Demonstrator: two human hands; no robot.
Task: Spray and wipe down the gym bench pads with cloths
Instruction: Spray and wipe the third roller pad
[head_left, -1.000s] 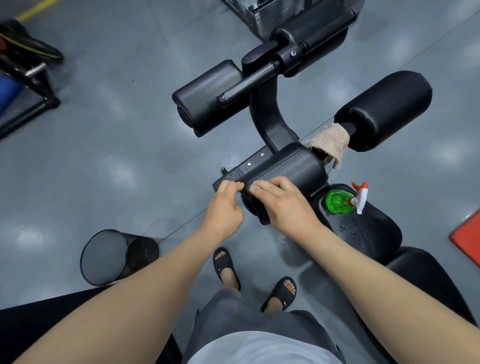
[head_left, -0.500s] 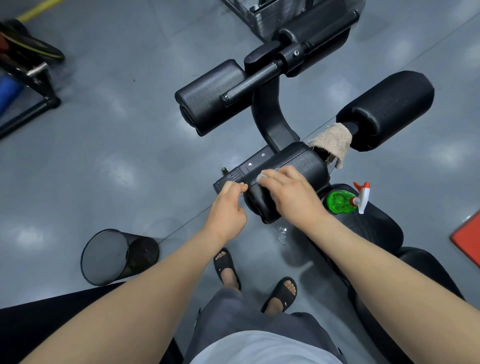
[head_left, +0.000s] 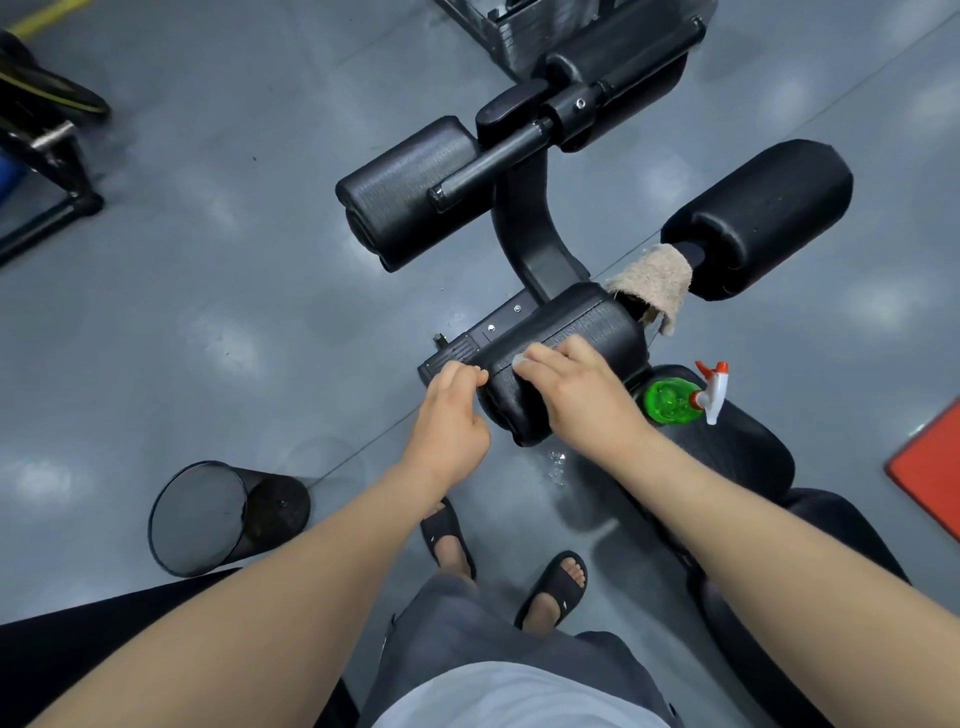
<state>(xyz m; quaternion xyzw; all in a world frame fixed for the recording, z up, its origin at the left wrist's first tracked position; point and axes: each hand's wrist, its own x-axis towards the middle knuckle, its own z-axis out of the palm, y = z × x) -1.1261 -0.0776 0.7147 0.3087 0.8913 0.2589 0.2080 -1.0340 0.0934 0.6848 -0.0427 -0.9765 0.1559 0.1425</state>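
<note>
Your right hand (head_left: 582, 400) lies over the top of the near roller pad (head_left: 597, 327), its fingers spread and bent to the curve. The fingertips press a small pale scrap (head_left: 519, 361) that is too small to identify. Your left hand (head_left: 449, 415) is at the pad's left end with its fingers curled and their tips against the edge. You cannot tell from here whether it pinches anything.

The pad looks like foam under a textured black skin, so it should give under pressure and may turn on its bar. Brace it at the end cap with your left hand and wipe along its length, not around it. If it has been sprayed, the skin will probably be slick.

The beige cloth (head_left: 657, 280) is draped over the bar just right of this pad. It is soft and light, so bunch it in your palm. The green spray bottle (head_left: 667, 402) stands on the seat pad (head_left: 748, 457), near right. It is light and could tip, so take it by the neck. A wire mesh bin (head_left: 275, 509) lies near left.
</note>
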